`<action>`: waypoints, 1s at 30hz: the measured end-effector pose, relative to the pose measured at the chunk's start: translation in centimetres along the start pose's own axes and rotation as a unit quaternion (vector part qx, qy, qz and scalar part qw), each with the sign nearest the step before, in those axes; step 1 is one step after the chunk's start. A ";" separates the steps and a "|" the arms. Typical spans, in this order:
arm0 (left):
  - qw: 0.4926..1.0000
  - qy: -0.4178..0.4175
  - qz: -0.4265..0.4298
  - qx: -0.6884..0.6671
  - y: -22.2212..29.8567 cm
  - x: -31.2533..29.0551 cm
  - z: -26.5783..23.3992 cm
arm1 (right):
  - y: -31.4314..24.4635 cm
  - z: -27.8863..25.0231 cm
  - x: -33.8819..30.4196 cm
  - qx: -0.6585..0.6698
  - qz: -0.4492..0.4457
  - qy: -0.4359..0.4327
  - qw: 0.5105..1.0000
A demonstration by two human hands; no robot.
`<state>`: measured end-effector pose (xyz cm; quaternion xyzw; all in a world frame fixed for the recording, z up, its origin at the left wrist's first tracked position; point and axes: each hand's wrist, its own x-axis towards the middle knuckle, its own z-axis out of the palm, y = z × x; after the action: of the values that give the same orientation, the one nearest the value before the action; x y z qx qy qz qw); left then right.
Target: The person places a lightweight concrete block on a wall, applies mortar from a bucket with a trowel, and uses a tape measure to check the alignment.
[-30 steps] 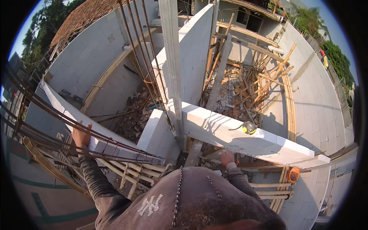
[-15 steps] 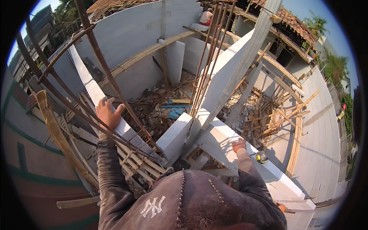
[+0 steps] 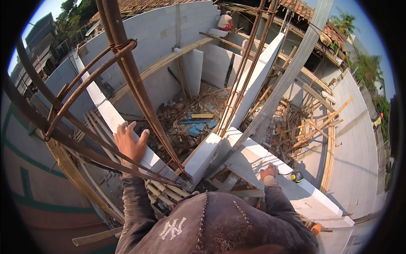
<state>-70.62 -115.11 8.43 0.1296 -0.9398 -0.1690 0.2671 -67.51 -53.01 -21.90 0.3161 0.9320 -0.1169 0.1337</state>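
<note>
My left hand (image 3: 131,142) rests with spread fingers on top of a narrow white block wall (image 3: 111,114), beside a rusty rebar column (image 3: 141,95) and behind its thin bars. My right hand (image 3: 268,171) lies on the sunlit top of another white block wall (image 3: 247,152), its fingers bent together; whether they hold something small cannot be made out. Just right of that hand, a yellow and black tape measure (image 3: 297,176) sits on the wall's edge. Between the hands, a short white wall end (image 3: 203,156) meets the corner.
A second rebar bundle (image 3: 243,80) and a slanting grey post (image 3: 287,80) rise ahead. Rubble (image 3: 190,112) and loose timber (image 3: 292,129) fill the rooms below. Bamboo poles (image 3: 163,192) lie under my left arm. A person (image 3: 225,21) sits on the far wall.
The view has shifted, so the left rebar looms larger and nearer. Both hands appear farther right and lower in the picture, still on their walls. The tape measure stays beside my right hand.
</note>
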 end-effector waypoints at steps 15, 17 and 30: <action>0.999 -0.047 -0.002 0.001 -0.7 -0.1 -0.5 | 12.5 20.7 -13.6 -0.183 -0.242 -0.370 0.878; 0.999 -0.047 -0.001 -0.003 -0.9 -0.2 -0.6 | 13.0 20.6 -14.2 -0.166 -0.220 -0.369 0.887; 1.000 -0.031 0.003 0.005 -1.3 -0.4 -0.4 | -7.7 3.2 -15.0 0.411 -0.113 -0.362 0.829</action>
<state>-69.86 -116.21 8.09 0.1232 -0.9488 -0.1676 0.2376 -60.31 -68.28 -19.01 0.1699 0.7121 -0.6091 0.3049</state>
